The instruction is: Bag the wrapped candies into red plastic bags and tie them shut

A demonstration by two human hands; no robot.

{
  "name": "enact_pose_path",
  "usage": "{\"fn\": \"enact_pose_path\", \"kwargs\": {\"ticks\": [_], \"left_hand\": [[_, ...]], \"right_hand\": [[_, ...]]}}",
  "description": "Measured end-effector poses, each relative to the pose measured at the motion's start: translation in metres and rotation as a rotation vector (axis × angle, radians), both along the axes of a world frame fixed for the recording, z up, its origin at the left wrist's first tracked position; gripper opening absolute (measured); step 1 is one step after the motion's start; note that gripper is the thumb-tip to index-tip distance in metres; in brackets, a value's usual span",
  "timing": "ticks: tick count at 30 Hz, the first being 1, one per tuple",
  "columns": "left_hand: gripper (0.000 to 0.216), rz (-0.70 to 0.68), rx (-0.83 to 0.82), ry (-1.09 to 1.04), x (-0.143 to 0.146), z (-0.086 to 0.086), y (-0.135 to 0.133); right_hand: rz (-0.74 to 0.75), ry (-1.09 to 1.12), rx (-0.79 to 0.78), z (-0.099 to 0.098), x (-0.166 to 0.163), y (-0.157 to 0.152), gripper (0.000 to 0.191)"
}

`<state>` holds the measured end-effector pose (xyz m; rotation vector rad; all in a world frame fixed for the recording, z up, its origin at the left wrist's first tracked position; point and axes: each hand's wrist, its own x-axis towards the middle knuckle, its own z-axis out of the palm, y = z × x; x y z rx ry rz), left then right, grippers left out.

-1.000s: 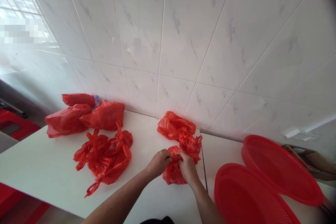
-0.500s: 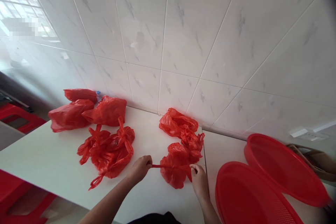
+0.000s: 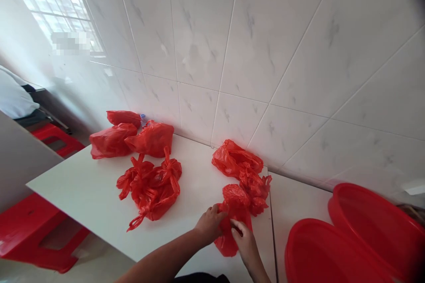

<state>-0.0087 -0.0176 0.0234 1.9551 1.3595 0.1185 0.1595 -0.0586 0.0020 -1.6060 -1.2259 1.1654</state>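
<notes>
Hands meet over a small red plastic bag [image 3: 232, 216] at the near edge of a white desk [image 3: 83, 190], seen from a head-worn camera. The left hand [image 3: 210, 224] is clenched on the bag's left side, fingers pinching the crumpled film, while the right hand [image 3: 244, 241] grips the plastic from the right and below; the two hands sit close together, nearly touching. The bag rests on the desk, just in front of a heap of loose red bags [image 3: 244, 170] that reaches back toward the tiled wall [image 3: 232, 44]. Well to the left lies a cluster of knotted red bags [image 3: 151, 185], and beyond it, near the wall, three fuller red bags [image 3: 133, 137] with a bottle cap [image 3: 142, 117] showing between them. Two round red basins [image 3: 365, 234] overlap at the right, on the adjoining surface. Beside the desk's left end stands a red plastic stool [image 3: 29, 230].
</notes>
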Motion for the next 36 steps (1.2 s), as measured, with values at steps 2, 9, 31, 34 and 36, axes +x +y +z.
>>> {"fn": "enact_pose_path", "kwargs": {"ticks": [2, 9, 31, 34, 36], "left_hand": [[0.055, 0.024, 0.008, 0.004, -0.003, 0.002, 0.001], [0.020, 0.080, 0.041, -0.022, -0.018, 0.008, 0.006], [0.014, 0.338, -0.184, -0.417, -0.014, 0.057, 0.003], [0.018, 0.354, -0.271, -0.531, -0.013, 0.068, 0.004], [0.025, 0.371, -0.336, -0.603, -0.016, 0.074, 0.006]], "right_hand": [[0.011, 0.012, -0.004, 0.002, -0.001, 0.000, 0.032], [-0.102, 0.127, -0.072, 0.018, 0.017, 0.005, 0.039], [0.083, -0.103, 0.102, 0.064, -0.012, 0.012, 0.042], [0.120, -0.146, 0.057, 0.073, -0.015, 0.016, 0.016], [0.147, -0.106, 0.026, 0.076, -0.012, 0.020, 0.013]]}}
